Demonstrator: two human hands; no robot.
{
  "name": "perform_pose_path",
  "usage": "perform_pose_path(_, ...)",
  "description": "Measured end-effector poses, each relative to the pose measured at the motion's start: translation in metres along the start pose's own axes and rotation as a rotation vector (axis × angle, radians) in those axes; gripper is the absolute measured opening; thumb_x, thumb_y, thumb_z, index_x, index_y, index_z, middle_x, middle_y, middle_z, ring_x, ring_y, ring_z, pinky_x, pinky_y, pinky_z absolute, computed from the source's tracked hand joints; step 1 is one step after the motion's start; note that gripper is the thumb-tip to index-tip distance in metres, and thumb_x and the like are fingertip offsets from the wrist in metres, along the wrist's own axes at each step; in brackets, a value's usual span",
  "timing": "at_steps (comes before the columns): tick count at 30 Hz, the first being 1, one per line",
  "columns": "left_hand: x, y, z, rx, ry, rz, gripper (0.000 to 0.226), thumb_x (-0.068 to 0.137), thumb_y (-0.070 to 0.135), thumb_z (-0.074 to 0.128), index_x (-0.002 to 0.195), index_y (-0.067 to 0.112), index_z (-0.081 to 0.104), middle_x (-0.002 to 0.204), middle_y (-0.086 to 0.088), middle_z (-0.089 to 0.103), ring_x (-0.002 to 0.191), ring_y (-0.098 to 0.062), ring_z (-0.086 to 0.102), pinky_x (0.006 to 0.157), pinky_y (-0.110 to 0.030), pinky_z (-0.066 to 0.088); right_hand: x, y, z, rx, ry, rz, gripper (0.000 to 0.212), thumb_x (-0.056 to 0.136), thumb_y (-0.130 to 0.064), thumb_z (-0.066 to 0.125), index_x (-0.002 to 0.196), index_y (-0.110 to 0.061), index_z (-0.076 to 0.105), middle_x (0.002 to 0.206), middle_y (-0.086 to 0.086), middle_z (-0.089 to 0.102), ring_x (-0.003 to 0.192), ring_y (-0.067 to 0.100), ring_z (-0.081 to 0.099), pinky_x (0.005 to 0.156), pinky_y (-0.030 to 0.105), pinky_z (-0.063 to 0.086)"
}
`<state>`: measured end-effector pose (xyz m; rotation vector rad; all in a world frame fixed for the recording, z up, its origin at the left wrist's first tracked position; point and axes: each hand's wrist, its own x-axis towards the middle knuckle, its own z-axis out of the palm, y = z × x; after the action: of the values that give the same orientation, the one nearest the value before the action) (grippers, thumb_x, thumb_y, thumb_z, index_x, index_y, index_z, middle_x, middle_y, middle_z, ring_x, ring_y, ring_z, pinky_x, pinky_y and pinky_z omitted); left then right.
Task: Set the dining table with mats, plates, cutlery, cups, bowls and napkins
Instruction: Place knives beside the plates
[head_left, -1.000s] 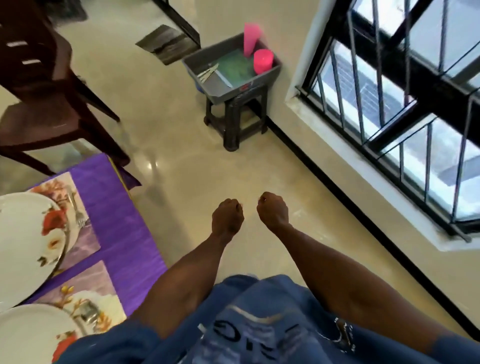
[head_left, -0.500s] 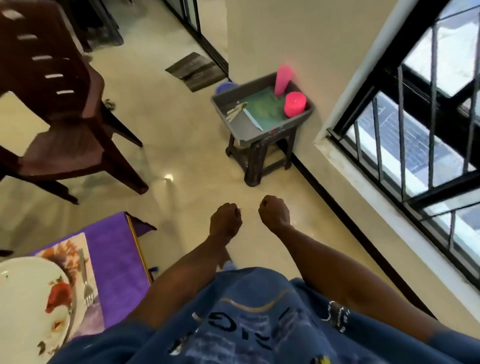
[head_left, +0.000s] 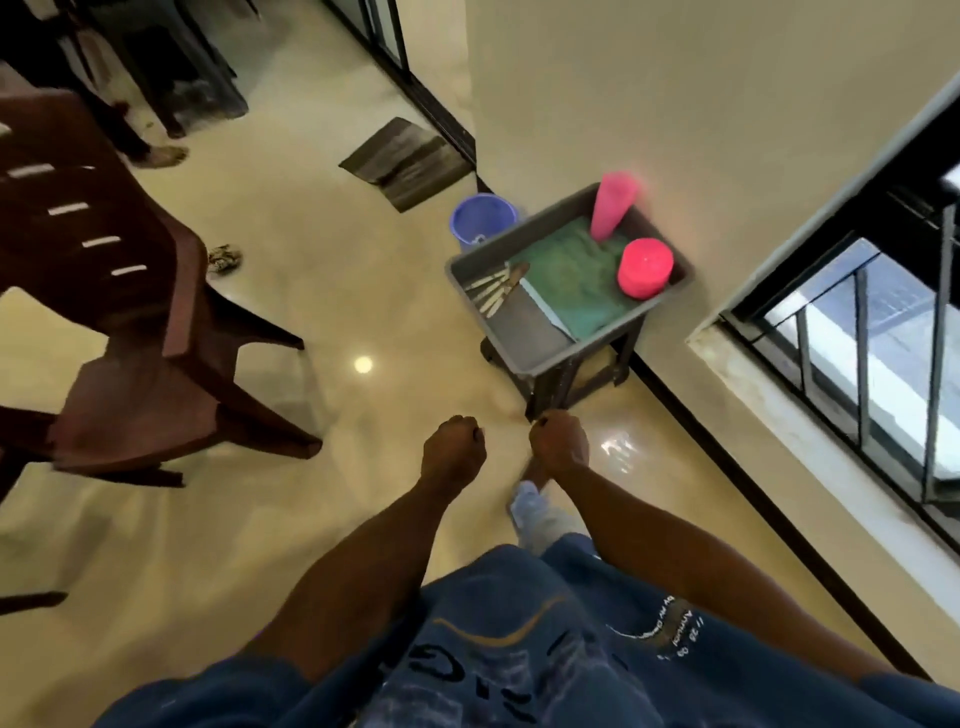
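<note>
A: Glossy floor (head_left: 322, 291) fills most of the view, with a dark brown chair (head_left: 130, 322) off to one side and a barred window (head_left: 857, 332) on the other. Slipping is the first worry, I'd say, since that floor looks polished and the person is mid-stride

B: Agreed. Next down in size, the grey tub (head_left: 524, 353) sits on a small dark stool (head_left: 566, 384) against the wall. A hurried reach could tip the tub off such a narrow perch

A: And inside it?

B: A green cloth (head_left: 566, 280), the tall pink cup stack (head_left: 613, 208) standing at the far corner, a shorter pink bowl stack (head_left: 645, 267) just beside it, and cutlery (head_left: 496, 291) loose at the near-left end. The tall stack looks easiest to topple

A: Where are the hands?

B: Left hand (head_left: 453, 453) and right hand (head_left: 560, 446) are both curled into empty fists, fingers (head_left: 550, 421) tucked in, holding nothing. The tub is ahead and slightly right, apart from both hands; nothing in it is touched yet
</note>
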<state>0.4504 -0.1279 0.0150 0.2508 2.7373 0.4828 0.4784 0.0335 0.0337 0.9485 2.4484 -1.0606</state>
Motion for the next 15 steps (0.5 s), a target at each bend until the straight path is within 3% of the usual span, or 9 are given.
perform_pose_path(5, 0.1, 0.014, -0.032, 0.004, -0.051, -0.014, 0.029, 0.1, 0.029, 0.044, 0.096, 0.006, 0.063, 0.101, -0.013, 0.062, 0.094, -0.032, 0.059, 0.077, -0.037, 0.045, 0.096, -0.047, -0.029, 0.035, -0.016, 0.029, 0.019, 0.085, -0.014, 0.055, 0.096, -0.005, 0.068, 0.104, 0.015, 0.069, 0.097, 0.035, 0.065, 0.073, 0.03, 0.046)
perform_pose_path(10, 0.198, 0.035, -0.064, -0.068, -0.077, -0.06, 0.02, 0.097, 0.02, 0.047, 0.098, 0.007, 0.063, 0.103, -0.013, 0.064, 0.097, -0.031, 0.059, 0.08, -0.037, 0.046, 0.17, -0.095, -0.052, 0.039, 0.002, 0.018, 0.021, 0.09, -0.011, 0.048, 0.092, -0.001, 0.066, 0.102, 0.018, 0.067, 0.099, 0.036, 0.063, 0.078, 0.035, 0.048)
perform_pose_path(15, 0.282, 0.048, -0.077, -0.099, -0.162, -0.005, 0.02, 0.094, 0.015, 0.05, 0.1, 0.005, 0.066, 0.106, -0.014, 0.068, 0.1, -0.031, 0.062, 0.083, -0.037, 0.048, 0.227, -0.118, -0.052, 0.126, 0.026, 0.141, 0.019, 0.088, -0.006, 0.045, 0.073, -0.004, 0.055, 0.081, 0.015, 0.061, 0.082, 0.031, 0.061, 0.068, 0.031, 0.044)
